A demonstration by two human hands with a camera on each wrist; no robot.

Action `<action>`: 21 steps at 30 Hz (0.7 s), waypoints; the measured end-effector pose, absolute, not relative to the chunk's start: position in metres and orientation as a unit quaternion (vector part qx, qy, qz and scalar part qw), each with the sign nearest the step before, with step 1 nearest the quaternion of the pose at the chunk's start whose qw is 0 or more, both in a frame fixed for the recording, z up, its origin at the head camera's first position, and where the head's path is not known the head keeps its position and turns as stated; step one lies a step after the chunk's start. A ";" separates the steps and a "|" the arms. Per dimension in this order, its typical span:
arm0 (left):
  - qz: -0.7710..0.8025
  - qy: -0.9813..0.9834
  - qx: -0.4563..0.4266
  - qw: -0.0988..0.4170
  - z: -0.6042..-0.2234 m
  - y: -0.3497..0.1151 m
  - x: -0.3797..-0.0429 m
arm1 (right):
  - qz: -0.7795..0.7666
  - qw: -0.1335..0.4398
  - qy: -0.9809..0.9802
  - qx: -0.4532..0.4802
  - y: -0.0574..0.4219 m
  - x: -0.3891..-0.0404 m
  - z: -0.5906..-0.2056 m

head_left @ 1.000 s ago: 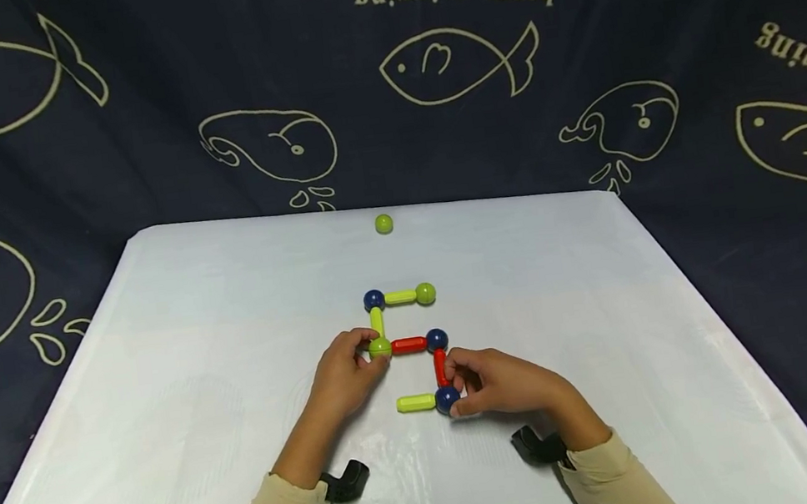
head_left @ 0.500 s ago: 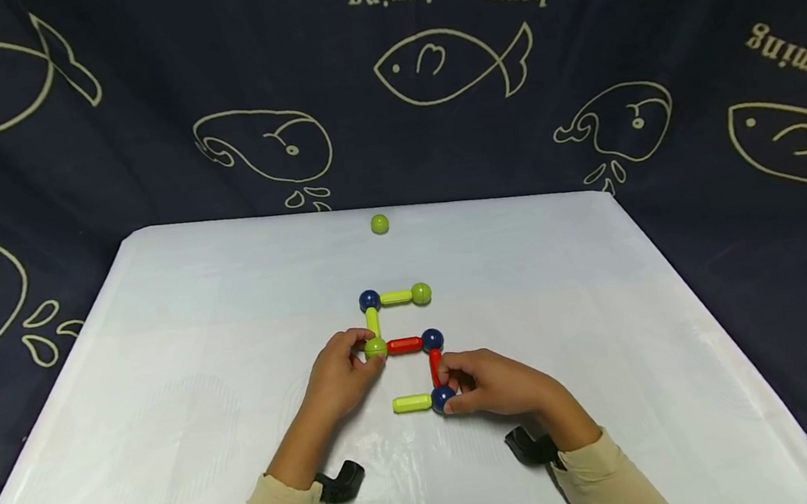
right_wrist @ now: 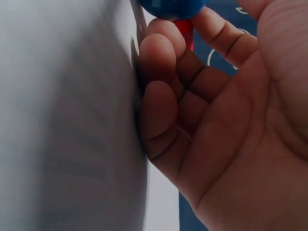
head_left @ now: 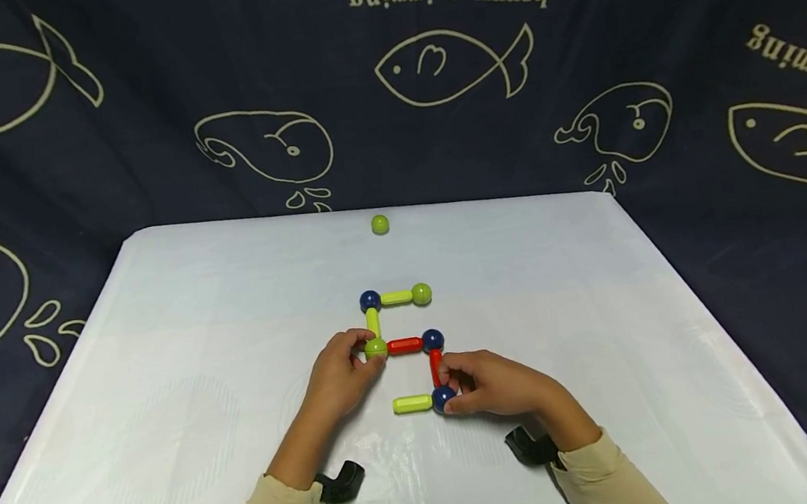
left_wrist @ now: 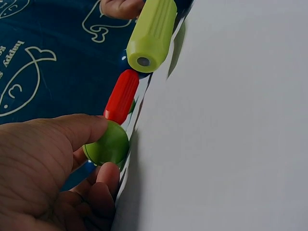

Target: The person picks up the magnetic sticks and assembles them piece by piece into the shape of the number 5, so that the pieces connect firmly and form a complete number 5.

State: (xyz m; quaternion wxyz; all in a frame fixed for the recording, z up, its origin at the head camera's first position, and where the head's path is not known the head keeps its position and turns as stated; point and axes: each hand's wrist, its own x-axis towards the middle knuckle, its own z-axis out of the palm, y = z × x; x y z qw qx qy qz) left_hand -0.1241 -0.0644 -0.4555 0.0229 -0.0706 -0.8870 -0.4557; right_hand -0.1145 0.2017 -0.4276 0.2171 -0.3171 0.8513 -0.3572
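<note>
Magnetic rods and balls form an S-like chain lying on the white table. My left hand [head_left: 339, 377] pinches the green ball [head_left: 376, 348] at its left bend between thumb and fingers. From that ball a red rod [head_left: 405, 345] runs right to a blue ball [head_left: 433, 340], and a yellow-green rod [head_left: 372, 320] leads away from me. My right hand [head_left: 499, 383] pinches the lower blue ball [head_left: 443, 399], its index finger by the second red rod [head_left: 436, 368]. A yellow-green rod [head_left: 412, 404] sticks out left from there, its left end bare, with metal visible in the left wrist view.
The chain's far part has a blue ball [head_left: 370, 301], a yellow-green rod [head_left: 396, 297] and a green ball [head_left: 421, 293]. A loose green ball [head_left: 380, 224] lies near the far edge of the table [head_left: 566, 282]. Dark patterned cloth [head_left: 148, 81] surrounds the table.
The head view has shifted a little, so everything appears slightly further left. Both hands keep their hold on the same balls, and the chain keeps its shape.
</note>
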 end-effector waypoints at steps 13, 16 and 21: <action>-0.455 -0.887 -0.073 0.024 -0.454 -0.064 -0.125 | -0.364 0.230 0.846 -0.314 0.205 -0.117 -0.428; -0.455 -0.887 -0.072 0.023 -0.454 -0.064 -0.124 | -0.363 0.231 0.847 -0.312 0.206 -0.117 -0.428; -0.454 -0.888 -0.074 0.026 -0.456 -0.063 -0.123 | -0.364 0.234 0.845 -0.313 0.208 -0.116 -0.430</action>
